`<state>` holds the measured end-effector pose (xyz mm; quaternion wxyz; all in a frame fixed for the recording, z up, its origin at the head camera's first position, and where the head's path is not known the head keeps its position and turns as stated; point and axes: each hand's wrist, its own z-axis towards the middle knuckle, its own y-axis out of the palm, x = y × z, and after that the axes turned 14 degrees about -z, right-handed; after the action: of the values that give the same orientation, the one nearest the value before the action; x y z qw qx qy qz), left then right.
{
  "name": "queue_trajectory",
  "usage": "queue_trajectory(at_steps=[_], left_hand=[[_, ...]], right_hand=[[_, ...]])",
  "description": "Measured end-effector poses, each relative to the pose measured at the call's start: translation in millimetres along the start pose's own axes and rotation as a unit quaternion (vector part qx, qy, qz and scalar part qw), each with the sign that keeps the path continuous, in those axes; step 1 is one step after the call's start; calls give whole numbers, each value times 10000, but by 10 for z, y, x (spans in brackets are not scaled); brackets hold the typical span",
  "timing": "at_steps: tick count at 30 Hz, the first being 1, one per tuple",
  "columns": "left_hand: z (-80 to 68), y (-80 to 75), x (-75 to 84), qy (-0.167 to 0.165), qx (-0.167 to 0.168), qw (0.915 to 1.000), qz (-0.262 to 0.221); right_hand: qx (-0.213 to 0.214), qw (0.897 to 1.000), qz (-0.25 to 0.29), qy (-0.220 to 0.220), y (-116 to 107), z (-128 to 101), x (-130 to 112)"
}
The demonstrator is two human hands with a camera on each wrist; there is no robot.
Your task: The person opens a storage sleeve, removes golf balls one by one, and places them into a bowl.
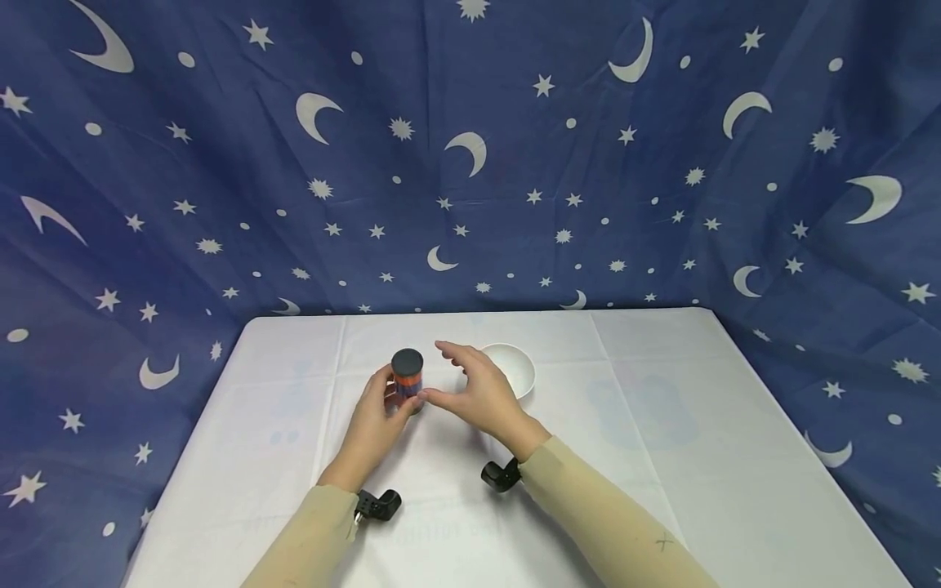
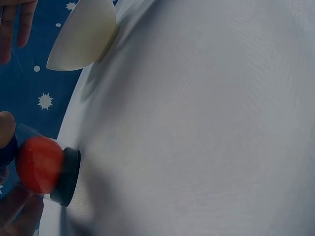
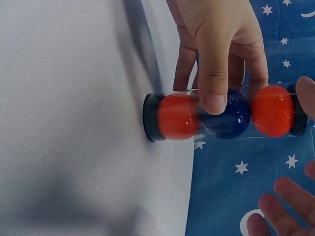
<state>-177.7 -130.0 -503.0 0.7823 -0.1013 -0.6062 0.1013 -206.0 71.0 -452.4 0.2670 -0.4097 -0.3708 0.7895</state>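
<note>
Your left hand [image 1: 378, 416] grips the clear tube [image 1: 408, 380] of red and blue balls, which stands upright on the worktop [image 1: 662, 425], long axis vertical, black cap on top. Your right hand [image 1: 481, 392] hovers just beside it, fingers spread and empty, thumb near the tube's side, with the white bowl [image 1: 515, 366] behind it.

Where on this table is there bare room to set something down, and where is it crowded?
The white tablecloth lies bare to the right of the white bowl, and bare on the left between the table edge and the left hand. It is crowded mid-table: that hand grips the ball tube, the right hand hovers beside it, the bowl just behind.
</note>
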Motion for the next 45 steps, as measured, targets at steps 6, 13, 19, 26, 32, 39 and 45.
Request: queue_trajectory(at_steps=[6,13,19,26,32,39,45], left_hand=[[-34,15,-11,359,-39,9987,354],[-69,14,-1,1017,-227,9906,882],[-89,-41,91,1346,-425,9791,1462],[-154,-161,305,1707,-554,9608,2115],[-203,-177,377,1642,-591,9606,2161],[-218,-164,385,1525,-596,9663,1985],[-228,-187,411,1600,-666,9598,2206]], right_hand=[[-132,9998,56,-144,2,-22,-20],[-251,9994,61,-242,-48,-36,-76],[-247,9989,18,-390,-80,-61,-128],[-272,9977,219,-577,-118,-91,-193],[-294,9961,648,-521,-129,-96,-211],[-497,9915,1197,-113,-127,-131,-207],[-867,9893,1170,-49,-173,-158,-168]])
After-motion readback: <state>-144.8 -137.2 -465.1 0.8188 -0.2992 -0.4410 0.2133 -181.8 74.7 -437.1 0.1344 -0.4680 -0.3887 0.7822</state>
